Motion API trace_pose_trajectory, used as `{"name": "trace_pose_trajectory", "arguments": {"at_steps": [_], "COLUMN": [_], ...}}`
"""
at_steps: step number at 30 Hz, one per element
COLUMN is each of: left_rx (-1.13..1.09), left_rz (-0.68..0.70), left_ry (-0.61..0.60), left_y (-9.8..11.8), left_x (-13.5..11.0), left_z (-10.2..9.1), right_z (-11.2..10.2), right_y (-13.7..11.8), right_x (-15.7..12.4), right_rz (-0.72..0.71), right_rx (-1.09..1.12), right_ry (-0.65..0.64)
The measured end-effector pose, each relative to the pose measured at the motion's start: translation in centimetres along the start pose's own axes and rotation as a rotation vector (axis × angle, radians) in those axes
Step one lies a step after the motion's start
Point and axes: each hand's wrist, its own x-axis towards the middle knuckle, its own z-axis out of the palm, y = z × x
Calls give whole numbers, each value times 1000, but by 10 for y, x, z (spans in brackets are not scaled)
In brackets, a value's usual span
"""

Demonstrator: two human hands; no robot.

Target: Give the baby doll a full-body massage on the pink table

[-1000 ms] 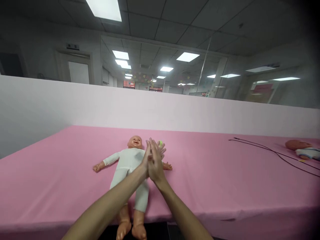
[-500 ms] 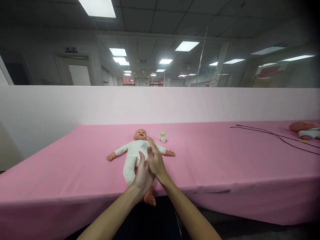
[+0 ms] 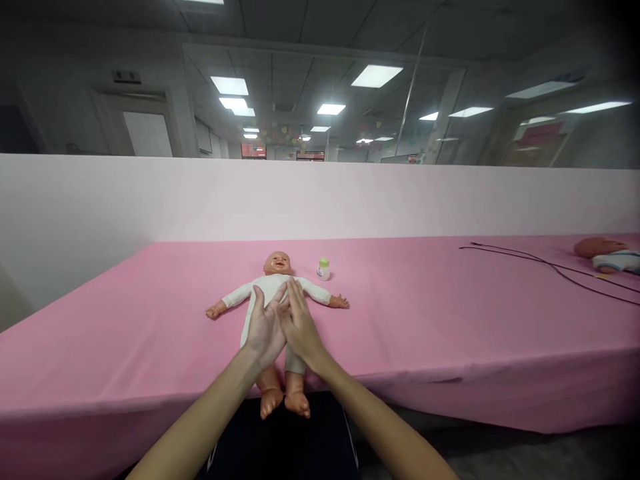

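A baby doll (image 3: 270,285) in a white suit lies on its back with arms spread, its bare feet reaching over the table's front edge. Above its belly and legs, my left hand (image 3: 267,330) is open, palm turned up and thumb raised. My right hand (image 3: 301,328) lies against the left palm, its fingers stretched out together and pointing at the doll's chest. Nothing shows between the two palms. Part of the doll's trunk and legs is hidden behind my hands. To the right of the doll's head stands a small baby bottle (image 3: 323,269) with a green cap.
A pink cloth (image 3: 425,313) covers the table, and a white low wall (image 3: 350,200) runs along its back. Thin black cables (image 3: 540,259) lie at the right, beside a second doll (image 3: 600,250) at the far right edge.
My hands have shifted slightly left; the left palm has turned upward and the right hand now lies flatter against it. The view has tilted down a little. The doll's feet show more.
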Motion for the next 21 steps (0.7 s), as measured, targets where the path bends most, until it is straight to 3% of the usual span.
{"name": "trace_pose_trajectory", "arguments": {"at_steps": [4,6,10,14,17,21], "left_rx": [55,56,46,194,349,515], "left_rz": [134,72,-84,124,251,308], "left_ry": [165,160,216,394,529,622], "left_y": [-7,-6,9,7,-8,-21], "left_x": [24,36,67,108,144,194], "left_z": [-10,-16,-42,-78,-104,-130], "right_z": [20,22,10,0,1,13], "right_y": [8,16,56,109,140,166], "right_x": [-6,7,62,108,129,157], "right_rz": [-120,-121,54,260,343,416], "right_rx": [11,40,147,214,257,317], "right_ry": [-98,-100,50,209,214,195]}}
